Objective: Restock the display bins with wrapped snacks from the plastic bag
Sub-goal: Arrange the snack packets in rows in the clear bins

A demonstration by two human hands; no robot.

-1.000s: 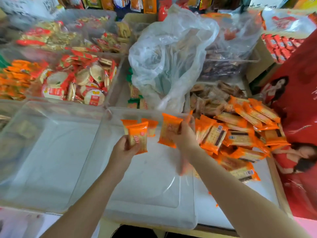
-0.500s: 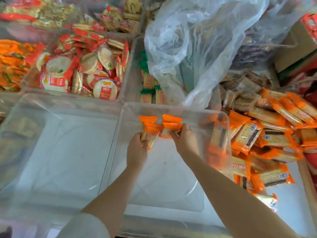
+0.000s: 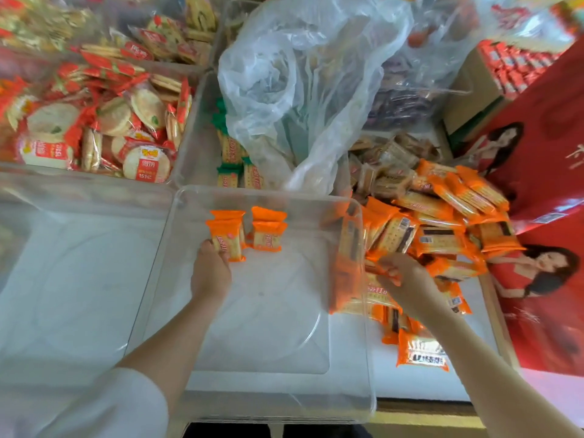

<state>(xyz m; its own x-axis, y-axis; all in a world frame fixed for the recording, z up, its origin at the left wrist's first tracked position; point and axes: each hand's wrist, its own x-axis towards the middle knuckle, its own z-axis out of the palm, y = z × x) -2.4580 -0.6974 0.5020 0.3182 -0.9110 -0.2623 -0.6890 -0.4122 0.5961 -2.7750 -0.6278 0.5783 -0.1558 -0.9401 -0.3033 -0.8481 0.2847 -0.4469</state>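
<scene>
**Ana:** Clear plastic everywhere. That crumpled plastic bag (image 3: 303, 90) is the biggest thing, slumped over the far middle bins, presumably parked there so snacks could be tipped out close by.

**Ben:** And the heap of orange packets (image 3: 442, 229) spilled on the right, just beside the see-through bin (image 3: 363, 311)?

**Ana:** That looks like the working supply. It lies touching the bin's right wall, so a hand can fetch from it without reaching far.

**Ben:** The bin is nearly bare.

**Ana:** Yes: only two short stacks of orange snacks (image 3: 268, 232) stand at its far end, side by side. I'd judge a row is being started from the far wall, so the restocking of this bin has barely begun.

**Ben:** The hands?

**Ana:** The left hand (image 3: 210, 273) has its fingers curled round the left stack (image 3: 226, 240), seemingly steadying it upright. The right hand (image 3: 399, 276) is over the heap, fingertips pinching an orange wrapper; it's blurred, so I can't tell how many packets it has.
</scene>
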